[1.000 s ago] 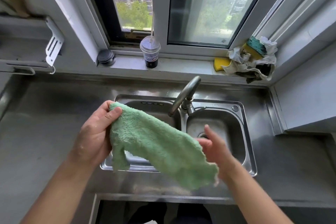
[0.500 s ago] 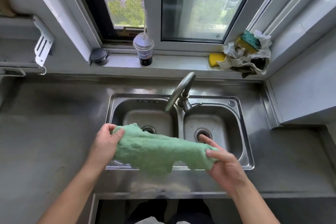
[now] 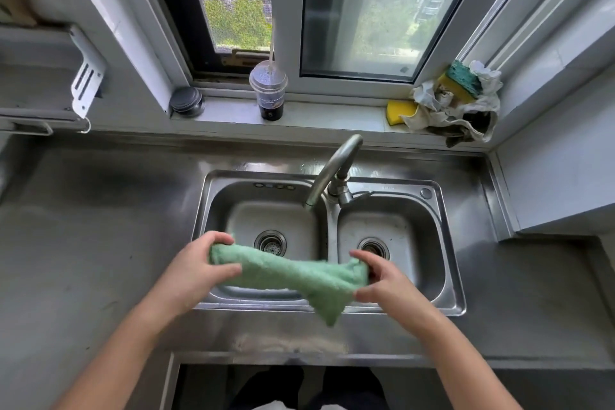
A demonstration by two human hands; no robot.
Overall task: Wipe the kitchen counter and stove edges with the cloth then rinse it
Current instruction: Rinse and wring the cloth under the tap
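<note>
Here the left hand [image 3: 193, 268] and right hand [image 3: 382, 280] each grip an end of the green microfibre cloth [image 3: 289, 271] above the double sink's [image 3: 446, 243] front rim; fold evenly before wiping the bench [image 3: 93, 243].

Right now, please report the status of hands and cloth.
Left hand and right hand grip cloth ends. Cloth stretched above sink. Tap dry, nothing blocking.
</note>
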